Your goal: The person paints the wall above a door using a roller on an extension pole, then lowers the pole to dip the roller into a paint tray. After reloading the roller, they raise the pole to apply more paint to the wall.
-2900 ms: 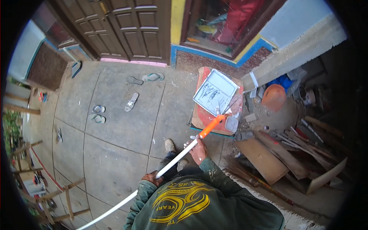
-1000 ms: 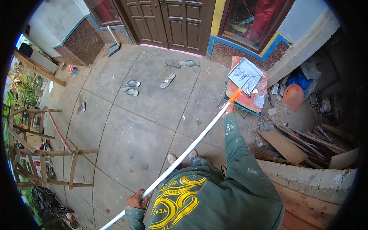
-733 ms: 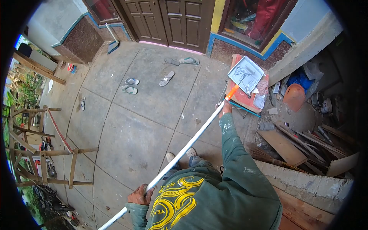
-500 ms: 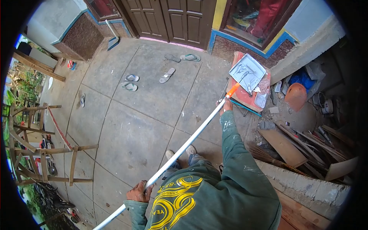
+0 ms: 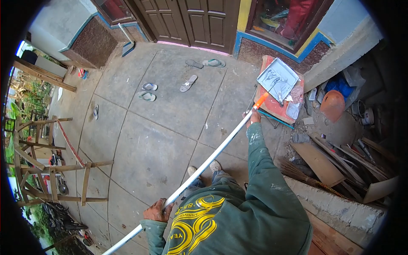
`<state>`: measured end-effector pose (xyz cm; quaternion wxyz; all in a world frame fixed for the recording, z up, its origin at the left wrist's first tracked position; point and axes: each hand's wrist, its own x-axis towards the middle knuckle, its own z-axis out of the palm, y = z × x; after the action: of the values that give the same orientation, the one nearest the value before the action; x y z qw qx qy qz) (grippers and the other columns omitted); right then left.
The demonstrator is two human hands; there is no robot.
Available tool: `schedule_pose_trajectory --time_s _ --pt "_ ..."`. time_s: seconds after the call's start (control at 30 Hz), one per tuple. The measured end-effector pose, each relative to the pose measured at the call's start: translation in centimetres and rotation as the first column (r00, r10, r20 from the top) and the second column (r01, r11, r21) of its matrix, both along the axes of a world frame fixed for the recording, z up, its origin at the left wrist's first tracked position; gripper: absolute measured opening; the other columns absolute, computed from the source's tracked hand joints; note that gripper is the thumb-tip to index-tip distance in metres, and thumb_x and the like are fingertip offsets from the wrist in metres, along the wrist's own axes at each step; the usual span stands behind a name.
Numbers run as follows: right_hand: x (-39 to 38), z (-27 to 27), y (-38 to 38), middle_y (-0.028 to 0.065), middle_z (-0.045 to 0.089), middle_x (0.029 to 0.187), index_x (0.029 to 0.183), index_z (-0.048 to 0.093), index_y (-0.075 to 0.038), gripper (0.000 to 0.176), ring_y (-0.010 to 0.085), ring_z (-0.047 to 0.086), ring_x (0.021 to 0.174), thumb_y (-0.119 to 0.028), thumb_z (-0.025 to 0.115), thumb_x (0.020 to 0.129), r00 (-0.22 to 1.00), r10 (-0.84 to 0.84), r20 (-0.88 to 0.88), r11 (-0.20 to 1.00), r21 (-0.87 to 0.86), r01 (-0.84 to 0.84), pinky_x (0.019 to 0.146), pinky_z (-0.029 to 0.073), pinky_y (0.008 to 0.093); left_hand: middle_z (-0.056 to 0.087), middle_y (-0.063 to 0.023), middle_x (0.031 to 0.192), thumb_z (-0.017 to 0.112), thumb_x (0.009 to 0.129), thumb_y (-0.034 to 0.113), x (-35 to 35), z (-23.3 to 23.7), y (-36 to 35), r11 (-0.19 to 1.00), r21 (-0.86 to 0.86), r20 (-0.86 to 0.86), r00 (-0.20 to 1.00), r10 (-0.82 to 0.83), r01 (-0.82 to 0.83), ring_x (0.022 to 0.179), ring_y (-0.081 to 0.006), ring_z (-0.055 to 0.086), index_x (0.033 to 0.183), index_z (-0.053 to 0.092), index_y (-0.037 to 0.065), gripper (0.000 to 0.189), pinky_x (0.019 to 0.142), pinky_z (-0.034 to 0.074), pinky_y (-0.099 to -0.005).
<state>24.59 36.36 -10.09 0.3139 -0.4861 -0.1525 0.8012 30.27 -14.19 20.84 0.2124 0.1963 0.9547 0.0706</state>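
Observation:
I hold a long white pole [image 5: 208, 159] with an orange end [image 5: 260, 101] in both hands. My left hand [image 5: 156, 211] grips the pole low down near my chest. My right hand [image 5: 254, 116] is stretched out and grips it just below the orange part. The pole's tip carries a paint roller that reaches into a white paint tray [image 5: 278, 79]. The tray lies on a red stand [image 5: 276, 111] by the wall. My shoes [image 5: 204, 168] show under the pole on the concrete floor [image 5: 153, 140].
Several sandals [image 5: 187, 83] lie before a brown double door [image 5: 199, 21]. Wooden trestles [image 5: 51, 170] stand at the left. Boards and scrap wood [image 5: 340, 161], an orange bucket [image 5: 333, 105] and a broom [image 5: 306, 176] crowd the right. A low concrete ledge [image 5: 340, 208] runs at my right.
My right arm has stretched far out along the pole since the oldest frame. Over the last second the view shifted slightly and the roller stayed in the tray.

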Motion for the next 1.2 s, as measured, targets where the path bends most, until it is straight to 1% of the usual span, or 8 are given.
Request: schedule_pose_trajectory --time_s 0.17,0.43,0.67,0.8,0.9,1.0,1.1,1.2 --pt "0.9 -0.2 -2.1 0.0064 0.049 0.08 0.105 0.043 -0.008 0.014 0.0207 0.052 0.069 -0.019 0.048 0.096 0.999 0.038 -0.01 0.998 0.041 -0.037 0.066 0.053 0.0427 0.065 -0.0102 0.065 0.069 0.081 0.04 0.8 0.2 -2.2 0.995 0.046 0.023 0.996 0.082 -0.083 0.056 -0.0305 0.063 0.09 0.066 0.011 0.031 0.053 0.049 -0.0391" --pt "1.9 1.3 -6.4 0.0075 0.048 0.085 0.109 0.042 -0.009 0.016 0.0215 0.054 0.072 -0.015 0.047 0.096 0.995 0.075 -0.073 0.997 -0.007 -0.076 0.071 0.054 0.0492 0.062 -0.0104 0.059 0.073 0.077 0.042 2.0 -0.9 -7.6 0.966 0.121 0.088 0.972 0.217 -0.227 0.052 -0.0292 0.062 0.083 0.067 0.01 0.032 0.052 0.049 -0.0384" --pt "1.2 -0.4 -1.3 0.0072 0.048 0.083 0.11 0.042 -0.01 0.016 0.0207 0.054 0.072 -0.014 0.047 0.096 0.992 0.077 -0.096 0.997 0.018 -0.075 0.073 0.055 0.0499 0.063 -0.0132 0.063 0.07 0.08 0.04 1.1 -0.6 -1.8 0.993 0.075 0.055 0.995 0.088 -0.092 0.056 -0.0331 0.062 0.09 0.067 0.009 0.033 0.053 0.049 -0.0415" --pt "1.5 0.7 -1.0 0.0067 0.048 0.082 0.11 0.041 -0.011 0.017 0.0202 0.054 0.071 -0.013 0.047 0.095 0.992 0.07 -0.109 0.998 0.018 -0.068 0.075 0.055 0.0509 0.063 -0.0134 0.063 0.07 0.08 0.04 1.4 -0.2 -1.8 0.988 0.112 0.03 0.994 0.102 -0.105 0.056 -0.0331 0.062 0.089 0.067 0.009 0.032 0.052 0.049 -0.0408" --pt "2.1 1.8 -3.3 0.0069 0.048 0.083 0.112 0.039 -0.011 0.019 0.0206 0.054 0.072 -0.012 0.048 0.095 0.99 0.089 -0.112 0.996 0.031 -0.086 0.074 0.055 0.0524 0.063 -0.0122 0.062 0.072 0.079 0.037 1.9 0.8 -3.9 0.986 0.117 0.06 0.992 0.115 -0.121 0.054 -0.0298 0.062 0.088 0.068 0.009 0.03 0.052 0.049 -0.0381" --pt "2.5 2.9 -6.0 0.0071 0.048 0.084 0.114 0.038 -0.011 0.022 0.0213 0.054 0.072 -0.011 0.048 0.095 0.985 0.127 -0.118 0.992 0.031 -0.124 0.074 0.056 0.0539 0.063 -0.0089 0.059 0.077 0.076 0.033 2.8 1.2 -6.6 0.955 0.174 0.117 0.968 0.222 -0.24 0.051 -0.0212 0.061 0.086 0.07 0.006 0.029 0.05 0.048 -0.0323" --pt "2.8 3.5 -7.5 0.008 0.048 0.085 0.115 0.037 -0.009 0.023 0.0224 0.055 0.074 -0.011 0.048 0.095 0.98 0.155 -0.122 0.988 0.043 -0.151 0.073 0.057 0.0551 0.063 -0.0089 0.059 0.076 0.077 0.033 3.2 2.4 -7.3 0.949 0.17 0.164 0.957 0.238 -0.265 0.051 -0.0209 0.061 0.086 0.07 0.006 0.03 0.05 0.048 -0.0321" --pt "2.5 2.8 -7.4 0.0087 0.048 0.087 0.113 0.038 -0.007 0.022 0.0235 0.055 0.073 -0.012 0.049 0.095 0.983 0.145 -0.109 0.989 0.007 -0.145 0.074 0.057 0.055 0.063 -0.0098 0.059 0.076 0.078 0.034 3.2 3.0 -6.6 0.96 0.112 0.124 0.962 0.242 -0.256 0.051 -0.0233 0.062 0.086 0.069 0.005 0.031 0.051 0.048 -0.0336"
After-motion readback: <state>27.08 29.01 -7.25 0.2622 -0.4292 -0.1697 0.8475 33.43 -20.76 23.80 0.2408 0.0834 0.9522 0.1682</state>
